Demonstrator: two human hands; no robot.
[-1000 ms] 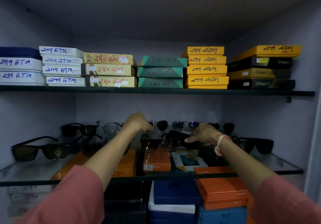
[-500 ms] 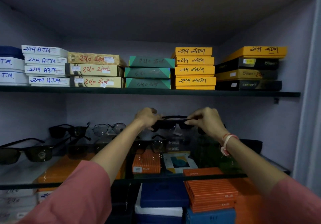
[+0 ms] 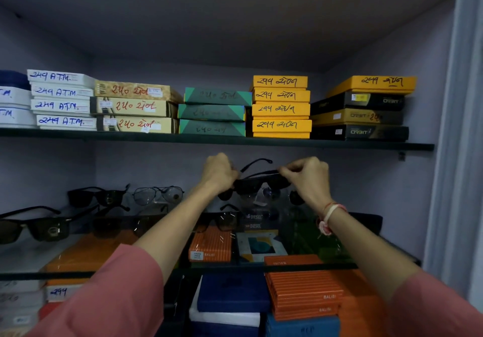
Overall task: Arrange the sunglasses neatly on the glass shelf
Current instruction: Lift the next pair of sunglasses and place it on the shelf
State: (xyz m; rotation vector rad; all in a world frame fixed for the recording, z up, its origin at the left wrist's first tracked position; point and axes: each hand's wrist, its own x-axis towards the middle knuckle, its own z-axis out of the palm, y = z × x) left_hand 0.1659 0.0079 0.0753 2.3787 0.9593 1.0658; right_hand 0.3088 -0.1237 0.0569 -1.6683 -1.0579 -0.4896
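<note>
On the glass shelf (image 3: pixel 183 268) dark sunglasses (image 3: pixel 39 228) sat at left, clear glasses (image 3: pixel 159 194) behind; boxes (image 3: pixel 209 247) showed beneath it. The left hand (image 3: pixel 218 173) and right hand (image 3: pixel 308 177), fingers pinched shut, held a black pair (image 3: pixel 261 182) above the shelf's middle

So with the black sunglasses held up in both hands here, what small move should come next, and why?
Probably lower the black sunglasses toward the glass shelf and set them in the middle gap. The left hand and right hand pinch them by the ends, above the shelf, with one arm sticking up, so folding may come first. Other pairs already sit in rows.
</note>
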